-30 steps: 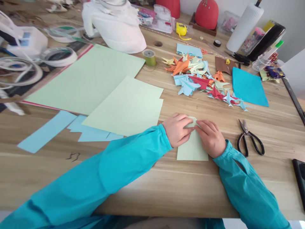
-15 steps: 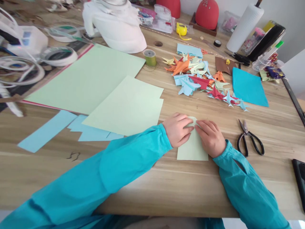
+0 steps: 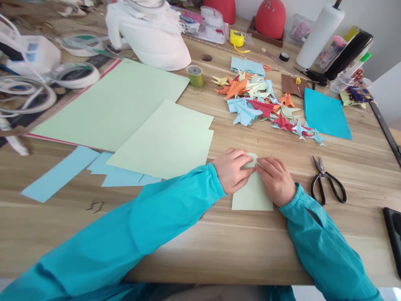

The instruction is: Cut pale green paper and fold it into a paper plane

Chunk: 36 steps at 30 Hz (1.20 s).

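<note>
A small pale green sheet of paper (image 3: pixel 252 197) lies on the wooden table in front of me, its far end folded in at the corners. My left hand (image 3: pixel 232 170) covers its left side, fingers bent and pressed on the fold. From the right, my right hand (image 3: pixel 277 179) pinches the folded edge with its fingertips, which nearly meet those of the left. The thumbs and the underside of the fold are hidden. Just right of that hand lie black-handled scissors (image 3: pixel 327 180), blades slightly apart.
Folded paper planes (image 3: pixel 246 110) in several colours are heaped beyond my hands, beside a turquoise paper sheet (image 3: pixel 327 113). Larger pale green sheets (image 3: pixel 166 142) and blue strips (image 3: pixel 59 173) lie left. A thread spool (image 3: pixel 196 77) stands behind them; a phone (image 3: pixel 394 238) rests at the right edge.
The view has shifted very slightly. Both hands stay at the fold, with almost no visible movement.
</note>
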Each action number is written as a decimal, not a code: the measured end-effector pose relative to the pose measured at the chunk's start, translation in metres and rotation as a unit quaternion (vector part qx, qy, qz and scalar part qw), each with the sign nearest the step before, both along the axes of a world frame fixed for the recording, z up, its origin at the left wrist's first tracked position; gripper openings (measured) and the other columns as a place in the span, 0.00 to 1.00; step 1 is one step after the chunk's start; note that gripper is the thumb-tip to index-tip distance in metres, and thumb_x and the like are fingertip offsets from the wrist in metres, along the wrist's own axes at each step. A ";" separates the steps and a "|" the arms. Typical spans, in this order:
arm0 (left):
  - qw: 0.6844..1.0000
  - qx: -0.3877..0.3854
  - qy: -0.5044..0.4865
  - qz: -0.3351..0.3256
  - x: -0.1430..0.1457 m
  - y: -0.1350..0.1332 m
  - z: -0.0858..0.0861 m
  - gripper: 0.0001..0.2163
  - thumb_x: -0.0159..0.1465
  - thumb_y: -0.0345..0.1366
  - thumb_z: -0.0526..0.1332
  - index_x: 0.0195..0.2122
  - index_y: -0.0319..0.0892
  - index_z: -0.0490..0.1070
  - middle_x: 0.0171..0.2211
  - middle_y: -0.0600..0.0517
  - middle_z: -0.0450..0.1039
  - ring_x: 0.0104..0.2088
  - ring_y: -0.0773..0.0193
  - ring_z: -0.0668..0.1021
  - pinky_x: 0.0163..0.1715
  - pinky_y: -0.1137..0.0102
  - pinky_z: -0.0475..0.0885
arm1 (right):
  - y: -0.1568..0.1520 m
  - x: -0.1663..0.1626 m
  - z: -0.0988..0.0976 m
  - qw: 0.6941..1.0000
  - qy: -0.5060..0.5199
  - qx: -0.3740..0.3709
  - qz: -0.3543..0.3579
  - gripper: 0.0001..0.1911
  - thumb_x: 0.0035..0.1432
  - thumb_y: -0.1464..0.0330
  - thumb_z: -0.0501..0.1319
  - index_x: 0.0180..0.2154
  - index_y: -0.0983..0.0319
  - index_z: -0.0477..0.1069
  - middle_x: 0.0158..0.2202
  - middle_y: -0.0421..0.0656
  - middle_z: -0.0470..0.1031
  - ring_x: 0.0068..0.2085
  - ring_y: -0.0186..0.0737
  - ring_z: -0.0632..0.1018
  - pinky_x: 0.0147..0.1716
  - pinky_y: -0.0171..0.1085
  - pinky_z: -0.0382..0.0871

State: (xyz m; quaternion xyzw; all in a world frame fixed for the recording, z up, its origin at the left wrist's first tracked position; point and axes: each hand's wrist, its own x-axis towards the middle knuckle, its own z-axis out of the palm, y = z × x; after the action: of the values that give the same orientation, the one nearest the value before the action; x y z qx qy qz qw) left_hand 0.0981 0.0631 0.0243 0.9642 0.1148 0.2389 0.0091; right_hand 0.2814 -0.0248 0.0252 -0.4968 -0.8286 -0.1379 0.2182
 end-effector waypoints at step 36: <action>0.999 -0.024 -0.031 -0.018 0.000 0.005 -0.006 0.11 0.61 0.37 0.56 0.39 0.41 0.76 0.43 0.44 0.72 0.42 0.54 0.70 0.39 0.59 0.67 | -0.001 0.002 -0.009 0.997 0.053 -0.037 -0.035 0.15 0.57 0.78 0.52 0.43 0.63 0.73 0.45 0.52 0.71 0.50 0.46 0.70 0.50 0.49 0.66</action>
State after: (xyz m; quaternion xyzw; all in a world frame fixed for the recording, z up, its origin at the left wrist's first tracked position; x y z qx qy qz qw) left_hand 0.0978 0.0682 0.0180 0.9576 0.1031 0.2659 0.0398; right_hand 0.2829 -0.0257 0.0164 -0.5403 -0.8023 -0.0878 0.2383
